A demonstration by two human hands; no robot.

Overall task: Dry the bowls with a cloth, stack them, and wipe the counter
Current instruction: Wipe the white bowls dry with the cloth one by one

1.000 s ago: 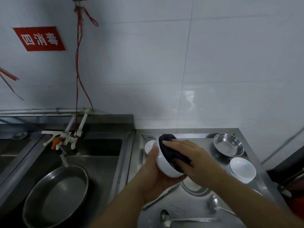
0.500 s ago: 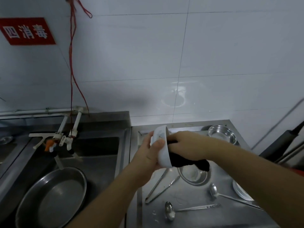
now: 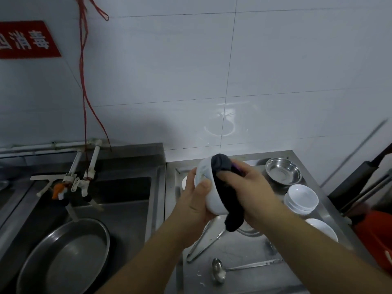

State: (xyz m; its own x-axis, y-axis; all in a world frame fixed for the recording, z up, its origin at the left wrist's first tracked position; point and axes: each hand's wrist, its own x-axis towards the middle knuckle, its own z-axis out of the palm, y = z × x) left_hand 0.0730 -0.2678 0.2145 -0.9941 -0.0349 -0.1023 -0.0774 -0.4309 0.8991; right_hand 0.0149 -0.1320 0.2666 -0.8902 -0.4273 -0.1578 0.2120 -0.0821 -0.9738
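Left hand: the left hand [image 3: 196,203] sits just below the centre of the frame, fingers curled behind a white bowl [image 3: 209,187] and the thumb pressed across its outer wall, so it grips the bowl firmly.
Bowl in hand: held up above the steel counter [image 3: 239,279], tipped on its side with the opening turned to the right.
Right hand: the right hand [image 3: 248,190] is closed round a dark cloth [image 3: 224,187], pushing it into the bowl's mouth; the fingers are bent over the fabric.
Cloth: one bunch pokes over the bowl's upper rim, and a tail hangs down under the right wrist; a bit of purple shows by the knuckles.
Stacked bowls: a pile of white bowls [image 3: 301,198] stands on the counter at centre right, well apart from the hands.
Other white bowl: another white bowl [image 3: 322,229] sits lower right, partly hidden by the right forearm.
Steel bowl: a small metal bowl [image 3: 283,170] rests near the counter's back edge, right of the hands.
Utensils: tongs [image 3: 203,242] lie under the hands, and a ladle [image 3: 220,271] lies along the bottom of the frame.
Sink: the sink [image 3: 123,200] fills the left side, with a round metal pan [image 3: 63,255] in it at lower left.
Wall: a red sign [image 3: 27,40] hangs upper left.
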